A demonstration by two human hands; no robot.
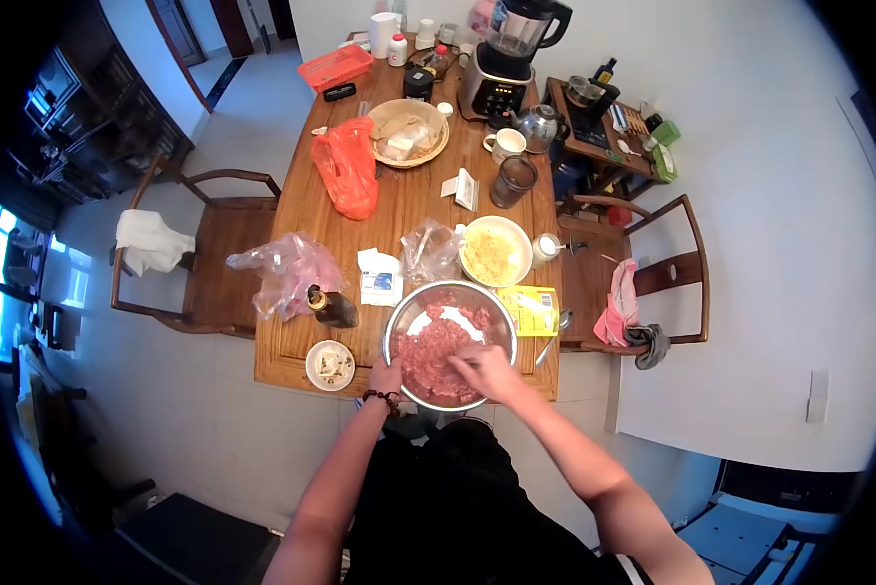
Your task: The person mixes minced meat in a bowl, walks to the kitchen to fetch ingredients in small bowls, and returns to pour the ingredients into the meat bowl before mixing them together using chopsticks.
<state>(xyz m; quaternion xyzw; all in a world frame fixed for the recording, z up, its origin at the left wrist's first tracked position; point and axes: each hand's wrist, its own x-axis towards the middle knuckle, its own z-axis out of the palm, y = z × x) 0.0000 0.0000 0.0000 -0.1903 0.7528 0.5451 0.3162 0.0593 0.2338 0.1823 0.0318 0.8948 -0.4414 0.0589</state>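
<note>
A metal mixing bowl (501,310) stands at the near edge of the wooden table, with pink minced meat (428,351) spread inside it. On the bowl's left rim my left hand (385,376) is closed, a beaded bracelet at its wrist. My right hand (487,370) reaches over the right side of the bowl with its fingers bent together down at the meat. Whether it holds a thin utensil there is too small to tell. Close by are a small bowl with pale pieces (330,366), a dark bottle (332,307), and a bowl of yellow food (497,252).
A yellow packet (533,310) and a spoon (553,338) lie right of the mixing bowl. Plastic bags (297,275), a white packet (380,279), a red bag (346,168), a basket (408,134) and a blender (501,83) are farther back. Wooden chairs (219,249) flank the table.
</note>
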